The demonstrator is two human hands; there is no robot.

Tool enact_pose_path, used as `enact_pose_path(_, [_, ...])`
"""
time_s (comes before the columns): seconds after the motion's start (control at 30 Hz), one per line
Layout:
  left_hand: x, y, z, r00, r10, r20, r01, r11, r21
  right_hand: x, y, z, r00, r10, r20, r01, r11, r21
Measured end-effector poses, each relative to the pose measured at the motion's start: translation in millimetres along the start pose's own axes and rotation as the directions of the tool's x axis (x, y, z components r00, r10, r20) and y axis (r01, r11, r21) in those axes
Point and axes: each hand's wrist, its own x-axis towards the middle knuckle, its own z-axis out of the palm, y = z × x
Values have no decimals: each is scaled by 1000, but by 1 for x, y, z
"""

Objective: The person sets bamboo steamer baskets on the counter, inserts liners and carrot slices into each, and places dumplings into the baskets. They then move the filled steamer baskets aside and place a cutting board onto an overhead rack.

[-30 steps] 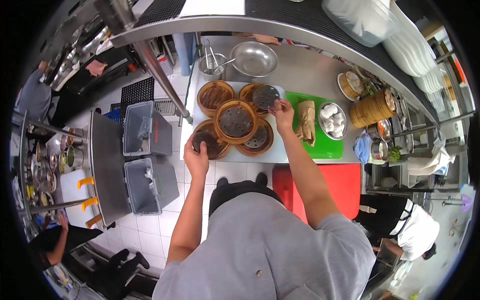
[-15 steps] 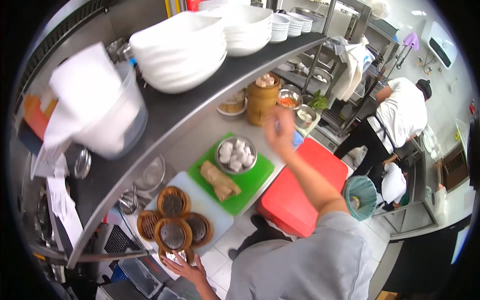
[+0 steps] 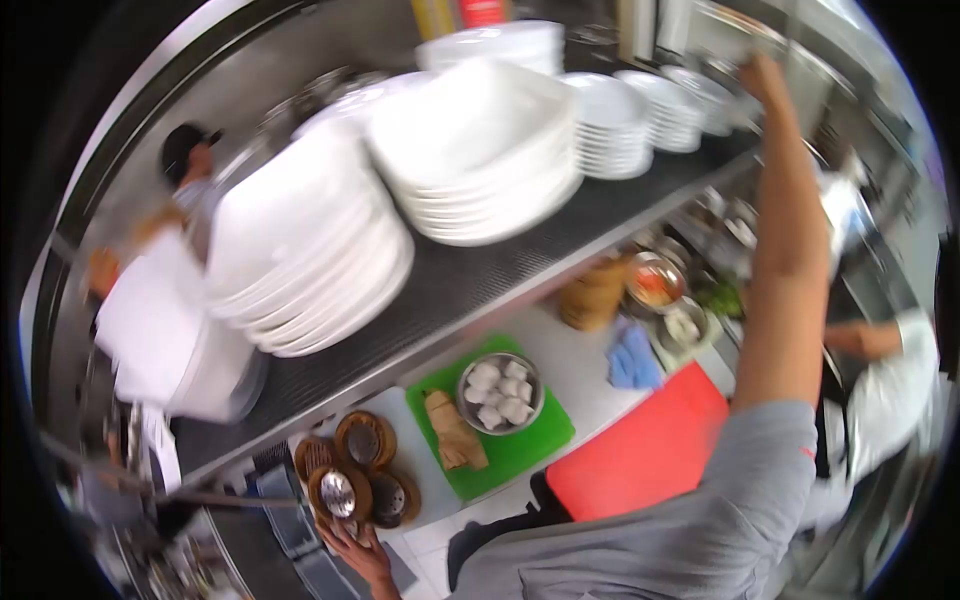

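My right hand [image 3: 762, 78] has risen near the stacked white dishes [image 3: 665, 110], its grip indeterminable; my left hand [image 3: 352, 550], fingers spread, touches the clustered bamboo steamers [image 3: 389, 445] on the white cutting board [image 3: 416, 430].

The steamer baskets [image 3: 413, 498] looked wooden, with smooth, lightly polished rims, and the round insert [image 3: 337, 494] in one was bright, reflective metal. The counter [image 3: 545, 350] was smooth metal with a soft sheen, the bowl [image 3: 541, 400] thin, shiny metal. The green board [image 3: 545, 437] seemed matt plastic, the parcel [image 3: 455, 430] creased brown paper, the blue cloth [image 3: 633, 355] soft and rumpled. The red lid [image 3: 640, 445] looked like smooth plastic. Stacked dishes [image 3: 480, 140], apparently ceramic, were glossy white above a dark, rough-textured shelf [image 3: 420, 290] edged in smooth metal
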Motion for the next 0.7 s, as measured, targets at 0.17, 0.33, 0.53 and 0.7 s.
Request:
enact_pose_path(0.17, [-32,36,-32,988,-150,18,150,989,18,78,47,60,972,-39,230,102,958,-267])
enact_pose_path(0.33, [-43,61,-48,962,-261,82,260,965,27,78,27,43,939,0,344,111,946,-303])
enact_pose_path(0.53, [-54,56,-60,935,-325,144,325,945,25,91,29,51,889,10,457,141,945,-296])
enact_pose_path(0.7, [-74,33,-57,931,-338,139,339,941,15,112,45,65,942,-61,330,162,944,-288])
